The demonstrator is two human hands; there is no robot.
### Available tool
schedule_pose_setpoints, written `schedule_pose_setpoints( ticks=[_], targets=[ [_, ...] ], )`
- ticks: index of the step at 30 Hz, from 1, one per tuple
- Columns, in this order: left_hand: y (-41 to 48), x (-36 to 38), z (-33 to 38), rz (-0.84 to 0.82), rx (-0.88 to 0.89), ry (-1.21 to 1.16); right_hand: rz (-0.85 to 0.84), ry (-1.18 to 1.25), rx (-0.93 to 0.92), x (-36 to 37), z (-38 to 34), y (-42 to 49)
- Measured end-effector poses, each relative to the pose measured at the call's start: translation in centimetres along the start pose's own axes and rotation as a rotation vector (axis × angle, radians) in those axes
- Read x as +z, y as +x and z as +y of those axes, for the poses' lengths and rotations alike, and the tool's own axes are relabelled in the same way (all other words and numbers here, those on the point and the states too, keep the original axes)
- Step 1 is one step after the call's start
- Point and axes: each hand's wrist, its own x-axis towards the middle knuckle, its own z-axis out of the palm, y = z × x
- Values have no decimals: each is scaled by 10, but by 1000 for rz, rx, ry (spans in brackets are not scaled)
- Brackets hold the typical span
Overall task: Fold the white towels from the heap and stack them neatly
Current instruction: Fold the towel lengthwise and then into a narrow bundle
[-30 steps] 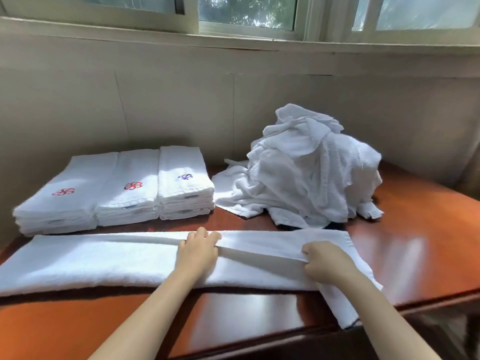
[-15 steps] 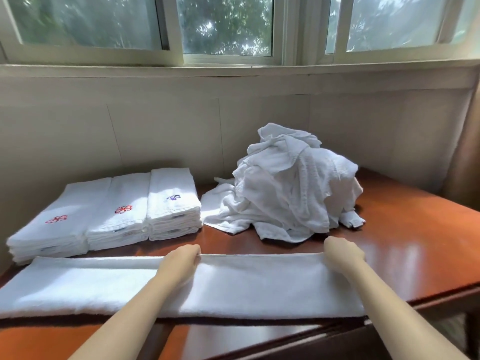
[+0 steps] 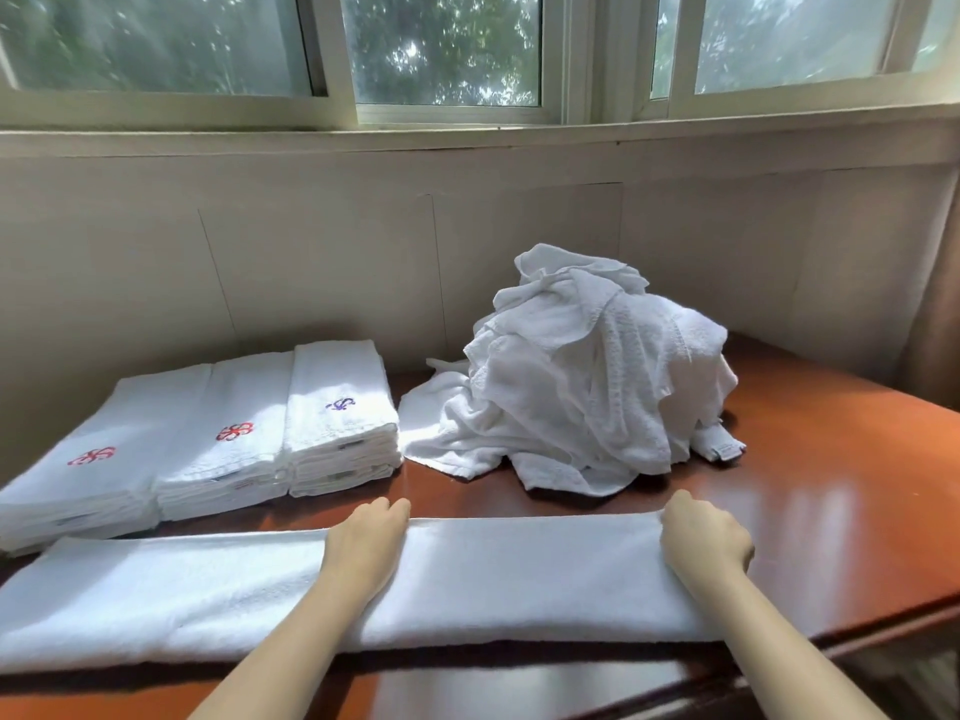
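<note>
Found on the table [image 3: 831, 511]: towel [image 3: 519, 569] stretched flat beneath left hand [image 3: 363, 543] and right hand [image 3: 704, 537], three folded stacks [image 3: 223, 433] just beyond the left hand, heap [image 3: 597, 381] beyond the right hand.

The towel [image 3: 493, 579] runs out of frame at 9 o'clock, so its left end is unseen. The left hand [image 3: 366, 545] has its fingertips lost over the towel's far edge, and its grip is unclear. The right hand [image 3: 704, 537] curls over the 3 o'clock end, tips hidden. At the 4 o'clock side of the heap [image 3: 587, 387], the tag [image 3: 724, 452] is too small to read.
</note>
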Motion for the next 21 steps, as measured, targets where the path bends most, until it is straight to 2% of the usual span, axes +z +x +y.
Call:
schedule_pose_setpoints(
  ticks=[2, 4, 6, 8, 9, 11, 13, 16, 21],
  targets=[
    [0, 2, 0, 24, -13, -23, 47, 27, 12, 2, -2, -4],
    [-1, -1, 4, 67, -41, -15, 230, 10, -17, 1, -6, -11],
    [-4, -4, 14, 76, -45, 1, 373, 16, -135, 1, -18, -20],
    [-10, -4, 28, 37, -33, -42, 419, 85, -320, 0, -40, -35],
    [-11, -4, 33, 6, -30, -100, 368, 126, -443, 3, -55, -46],
    [-14, 0, 35, -83, -17, -248, 81, 181, -622, 16, -88, -69],
    [-16, 4, 27, -194, 50, -289, -201, 162, -659, 29, -107, -84],
    [-20, 4, -3, -283, 134, -248, -232, 160, -637, 35, -105, -77],
    [-30, -2, -84, -280, 60, -300, -236, 135, -641, 30, -93, -61]
  ],
)
